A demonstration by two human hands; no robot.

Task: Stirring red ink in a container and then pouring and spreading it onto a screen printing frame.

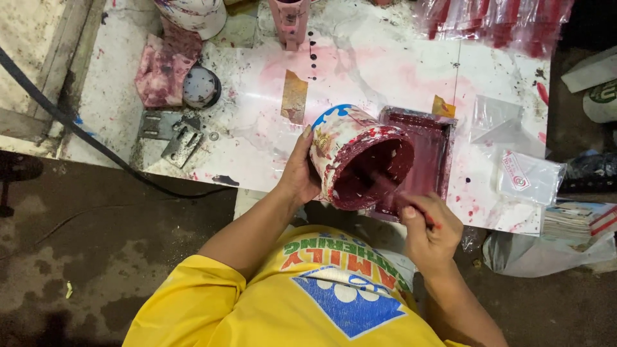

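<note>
My left hand [297,172] grips a paint-stained can [347,144] tipped on its side, its mouth facing me and its inside coated dark red. My right hand [429,226] is closed around a thin stick [393,191] whose blurred far end reaches into the can's mouth. Behind the can, a shallow rectangular tray [432,138] of dark red paint lies on the white, red-splattered table [360,71].
A stained rag [160,67] and a round lid [200,87] lie at the table's back left, with metal brackets [173,135] near them. Clear plastic bags [514,173] sit at the right, red-streaked bags [495,19] at the back. A black cable [77,128] crosses the left side.
</note>
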